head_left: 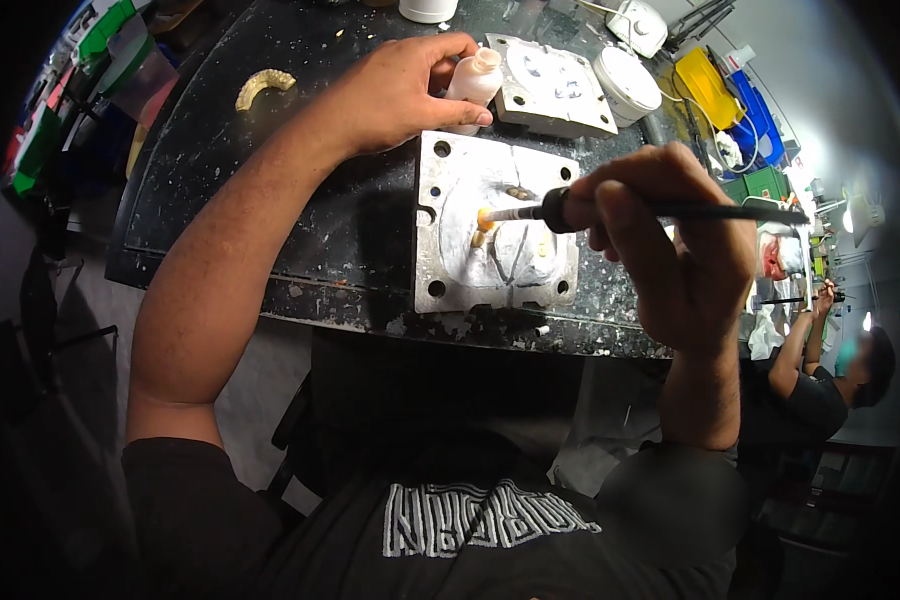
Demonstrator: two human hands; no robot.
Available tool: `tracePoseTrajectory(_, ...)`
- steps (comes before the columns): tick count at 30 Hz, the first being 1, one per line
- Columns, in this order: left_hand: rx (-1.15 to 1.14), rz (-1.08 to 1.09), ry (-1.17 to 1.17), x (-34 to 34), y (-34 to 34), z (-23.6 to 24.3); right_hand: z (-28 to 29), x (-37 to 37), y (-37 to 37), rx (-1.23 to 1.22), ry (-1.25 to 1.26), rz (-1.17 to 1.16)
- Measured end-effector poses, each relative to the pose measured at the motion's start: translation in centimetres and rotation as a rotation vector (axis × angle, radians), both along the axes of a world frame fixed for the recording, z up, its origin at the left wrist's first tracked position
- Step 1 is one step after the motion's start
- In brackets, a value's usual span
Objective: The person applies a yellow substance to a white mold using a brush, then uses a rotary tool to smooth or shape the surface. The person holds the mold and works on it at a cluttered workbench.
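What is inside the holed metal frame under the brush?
Inside the metal frame is white plaster, with small brown lumps on it. The brush in the right hand hides a bit; whatever lies beneath the plaster is covered.

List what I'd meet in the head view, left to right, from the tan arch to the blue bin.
Tan arch → white jar → bottle → rear plate → round tub → yellow bin → blue bin.

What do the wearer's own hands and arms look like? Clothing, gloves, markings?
Left hand and right hand are ungloved, with no watch or ring visible. Left sleeve and right sleeve are dark, leaving both forearms bare. No cables show on either arm.
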State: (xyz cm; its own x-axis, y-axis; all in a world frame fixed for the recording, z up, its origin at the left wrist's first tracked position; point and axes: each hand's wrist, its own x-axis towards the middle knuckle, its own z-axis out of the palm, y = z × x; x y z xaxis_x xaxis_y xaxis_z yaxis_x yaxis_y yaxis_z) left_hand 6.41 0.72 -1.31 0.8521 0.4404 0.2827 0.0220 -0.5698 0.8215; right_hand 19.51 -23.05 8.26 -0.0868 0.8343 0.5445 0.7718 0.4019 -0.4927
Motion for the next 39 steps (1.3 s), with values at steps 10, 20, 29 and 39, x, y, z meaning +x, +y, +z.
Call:
tracePoseTrajectory(10, 0.063, 0.02, -0.018, -0.1, -0.2, 0.0, 0.8, 0.0, 1.7, -0.022, -0.042, 0.06)
tracePoseTrajectory(20, -0.004, -0.006, 0.023, -0.1, -0.2, 0.4, 0.4, 0.9, 0.0, 0.016, 0.067, -0.014)
tracePoseTrajectory(29, -0.015, -0.001, 0.019, 0.0, -0.1, 0.2, 0.0, 1.1, -0.1, 0.038, -0.055, -0.038)
tracePoseTrajectory(39, 0.02, 0.036, 0.085, 0.0, -0.4, 0.8, -1.1, 1.8, -1.2, 0.013, 0.181, -0.048)
